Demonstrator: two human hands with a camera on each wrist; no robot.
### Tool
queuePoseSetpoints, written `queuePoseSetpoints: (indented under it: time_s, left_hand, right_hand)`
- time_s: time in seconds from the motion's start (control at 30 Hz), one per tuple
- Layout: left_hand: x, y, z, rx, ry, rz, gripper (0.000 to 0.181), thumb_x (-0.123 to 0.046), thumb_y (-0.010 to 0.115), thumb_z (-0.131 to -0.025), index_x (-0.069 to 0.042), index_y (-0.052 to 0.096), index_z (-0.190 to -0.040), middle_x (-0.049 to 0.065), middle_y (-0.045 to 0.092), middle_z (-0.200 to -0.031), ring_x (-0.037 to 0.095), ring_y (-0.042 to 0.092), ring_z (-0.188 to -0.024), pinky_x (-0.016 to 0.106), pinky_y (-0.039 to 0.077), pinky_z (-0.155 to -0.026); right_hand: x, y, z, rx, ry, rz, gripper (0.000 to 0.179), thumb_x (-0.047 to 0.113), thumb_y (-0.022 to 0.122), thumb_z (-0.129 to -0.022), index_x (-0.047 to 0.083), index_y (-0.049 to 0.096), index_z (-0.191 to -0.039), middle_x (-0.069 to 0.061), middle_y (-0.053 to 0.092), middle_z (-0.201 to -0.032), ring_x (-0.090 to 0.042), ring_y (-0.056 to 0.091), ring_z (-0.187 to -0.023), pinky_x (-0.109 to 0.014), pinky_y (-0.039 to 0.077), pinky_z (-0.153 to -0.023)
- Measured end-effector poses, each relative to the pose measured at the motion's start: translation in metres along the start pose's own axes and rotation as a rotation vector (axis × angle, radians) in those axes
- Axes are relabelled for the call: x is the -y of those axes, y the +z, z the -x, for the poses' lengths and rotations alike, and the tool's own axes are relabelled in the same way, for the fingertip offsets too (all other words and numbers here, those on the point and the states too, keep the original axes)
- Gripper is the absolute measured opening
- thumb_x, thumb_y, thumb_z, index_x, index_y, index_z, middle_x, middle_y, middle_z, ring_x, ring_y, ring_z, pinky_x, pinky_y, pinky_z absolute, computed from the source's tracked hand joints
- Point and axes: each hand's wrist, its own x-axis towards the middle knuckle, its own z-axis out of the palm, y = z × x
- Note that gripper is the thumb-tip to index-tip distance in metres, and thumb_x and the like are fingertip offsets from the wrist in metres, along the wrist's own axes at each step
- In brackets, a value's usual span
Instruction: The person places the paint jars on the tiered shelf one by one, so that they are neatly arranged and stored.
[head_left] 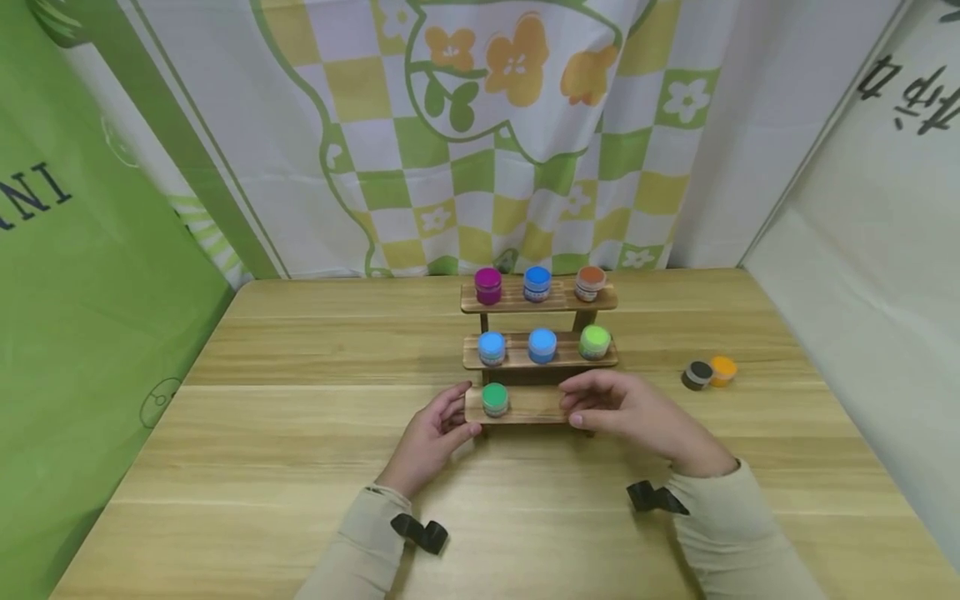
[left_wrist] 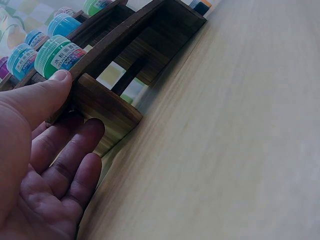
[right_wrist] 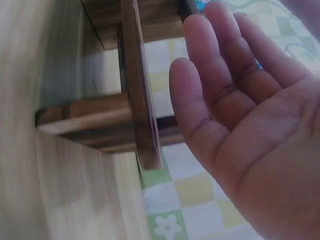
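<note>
A wooden three-step display stand [head_left: 536,407] holds small round paint jars. My left hand [head_left: 433,437] grips the left end of its bottom step, thumb at the front corner and fingers round the end. Close beside that thumb, a green-lidded paint jar [left_wrist: 57,56] sits on the step. My right hand [head_left: 626,410] is at the step's right end, its fingers only slightly bent and nothing held. In the right wrist view, the right hand's fingers [right_wrist: 187,87] stand beside the shelf board [right_wrist: 140,90], with a gap between them.
Magenta [head_left: 488,287], blue [head_left: 537,286] and orange-brown [head_left: 590,285] jars stand on the top step. Two blue jars [head_left: 542,346] and a lime jar [head_left: 595,343] are on the middle one. Black [head_left: 697,376] and orange [head_left: 723,372] jars lie right on the table. A patterned curtain [head_left: 480,183] hangs behind.
</note>
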Motion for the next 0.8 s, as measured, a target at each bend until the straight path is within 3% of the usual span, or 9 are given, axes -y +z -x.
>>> queuePoseSetpoints:
  time_s: [0.33, 0.8]
  left_hand:
    - [0.002, -0.002, 0.000, -0.016, -0.004, 0.001, 0.065, -0.018, 0.074, -0.092, -0.014, 0.046, -0.150, 0.011, 0.063, -0.135, 0.023, 0.062, -0.112, 0.033, 0.051, -0.099]
    - [0.002, -0.001, -0.001, -0.006, -0.020, 0.004, 0.065, -0.019, 0.075, -0.092, -0.015, 0.046, -0.150, 0.011, 0.062, -0.137, 0.023, 0.062, -0.113, 0.035, 0.051, -0.100]
  right_hand:
    - [-0.008, -0.020, 0.004, -0.040, 0.059, 0.031, 0.040, 0.023, 0.073, -0.094, 0.006, 0.063, -0.130, -0.010, 0.070, -0.117, -0.024, 0.065, -0.107, -0.026, 0.054, -0.090]
    - [-0.020, -0.041, 0.013, -0.066, 0.107, 0.042, 0.042, 0.024, 0.069, -0.097, 0.001, 0.061, -0.132, -0.013, 0.068, -0.123, -0.019, 0.065, -0.110, -0.022, 0.052, -0.091]
